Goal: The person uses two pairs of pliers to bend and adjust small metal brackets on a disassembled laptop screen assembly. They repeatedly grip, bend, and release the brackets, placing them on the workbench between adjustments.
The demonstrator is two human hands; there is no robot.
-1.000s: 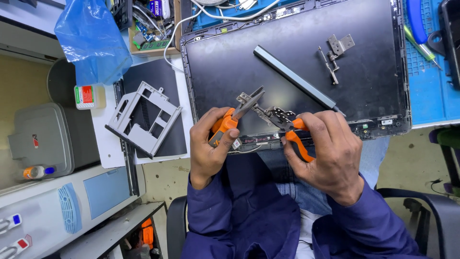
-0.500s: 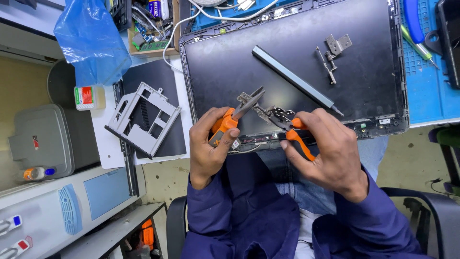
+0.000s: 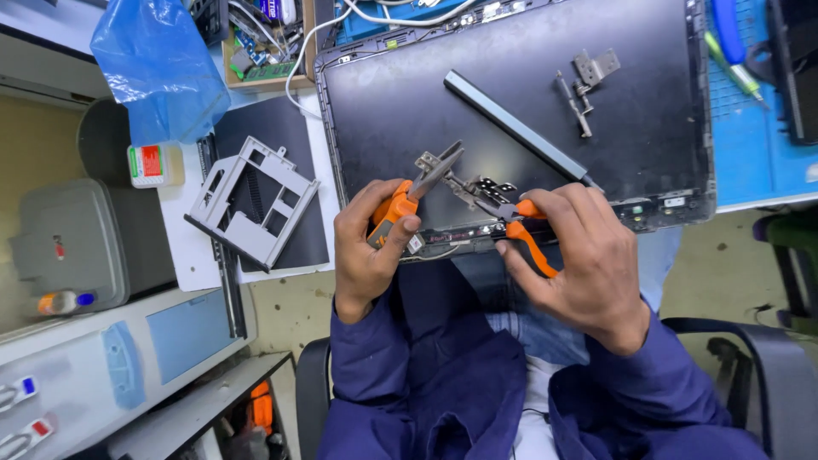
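My left hand [image 3: 368,249] grips orange-handled pliers [image 3: 417,189] whose jaws clamp one end of a small grey metal hinge [image 3: 450,177]. My right hand [image 3: 584,260] holds a second pair of orange-handled pliers [image 3: 521,228] that grips the hinge's other end. Both tools meet just above the near edge of a dark laptop lid panel [image 3: 400,111] lying flat on the bench. A long grey strip [image 3: 520,128] and another loose metal hinge [image 3: 588,85] lie on the panel farther back.
A grey plastic drive bracket [image 3: 251,200] rests on a dark sheet at left. A blue plastic bag [image 3: 158,72] and a small red-labelled bottle [image 3: 153,163] sit beyond it. Cables and circuit boards [image 3: 264,43] crowd the back. A blue mat [image 3: 750,128] with a green screwdriver [image 3: 734,70] lies at right.
Both hands and the two pliers have stayed in nearly the same place, with only a slight shift of the right hand around the hinge.
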